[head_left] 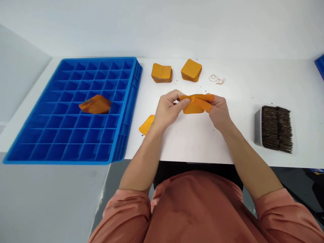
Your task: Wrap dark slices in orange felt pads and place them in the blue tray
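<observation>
Over the middle of the white table, both hands grip one small orange-yellow sheet with rounded corners (193, 107); whether it is a single layer or a pouch I cannot tell. My left hand (170, 106) is closed on its left side, thumb in front. My right hand (219, 109), with orange finger cots (205, 104) on the thumb and a finger, is closed on its right side. A similar yellow piece (146, 124) lies beside my left forearm, partly hidden by it. Two stacks of such pieces, the left stack (161, 72) and the right stack (191, 70), lie beyond my hands.
A blue divided crate (124, 111) stands at the left, with several orange pieces (96, 104) lying in its compartments. At the right, a clear plastic box (258, 126) holds tightly packed dark brown thin pieces (276, 128). Loose rubber bands (217, 79) and dark crumbs lie on the table (235, 91).
</observation>
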{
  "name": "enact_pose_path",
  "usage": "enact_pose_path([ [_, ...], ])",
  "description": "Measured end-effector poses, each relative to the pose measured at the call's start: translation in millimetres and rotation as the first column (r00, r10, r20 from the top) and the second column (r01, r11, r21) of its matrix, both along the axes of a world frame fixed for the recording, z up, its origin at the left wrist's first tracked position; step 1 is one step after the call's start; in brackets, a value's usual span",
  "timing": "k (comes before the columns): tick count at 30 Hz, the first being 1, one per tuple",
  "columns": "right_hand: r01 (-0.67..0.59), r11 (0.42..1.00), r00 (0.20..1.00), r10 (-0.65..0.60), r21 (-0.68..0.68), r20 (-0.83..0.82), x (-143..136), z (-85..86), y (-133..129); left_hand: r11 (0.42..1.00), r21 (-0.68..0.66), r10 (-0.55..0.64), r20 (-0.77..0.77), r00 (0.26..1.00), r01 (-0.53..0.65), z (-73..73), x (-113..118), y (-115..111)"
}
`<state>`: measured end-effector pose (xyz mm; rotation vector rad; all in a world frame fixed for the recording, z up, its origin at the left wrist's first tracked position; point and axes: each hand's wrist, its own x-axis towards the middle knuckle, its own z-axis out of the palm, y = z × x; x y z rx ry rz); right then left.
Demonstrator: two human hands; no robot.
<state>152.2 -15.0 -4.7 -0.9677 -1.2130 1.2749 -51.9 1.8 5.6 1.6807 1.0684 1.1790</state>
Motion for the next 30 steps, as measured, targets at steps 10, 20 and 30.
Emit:
enact_pose_path([
  [10,0.025,0.999,0.999,-0.026,0.02,0.038,-1,-0.4,1,0.994,0.084,-0.057,-0.116,0.992,0.067,-7.8,4,4],
  [20,0.235,0.972,0.968,-0.236,-0.023,-0.081,8,-6.9,6,0.933,0.283,0.246,-0.049,0.968,-0.223,28.3,-50,-13],
  [30,0.247,0.968,0.967,-0.249,-0.036,-0.056,3,-1.7,1,0.578,0.205,0.764,-0.475,0.436,-0.79,80.3,-286,-28],
])
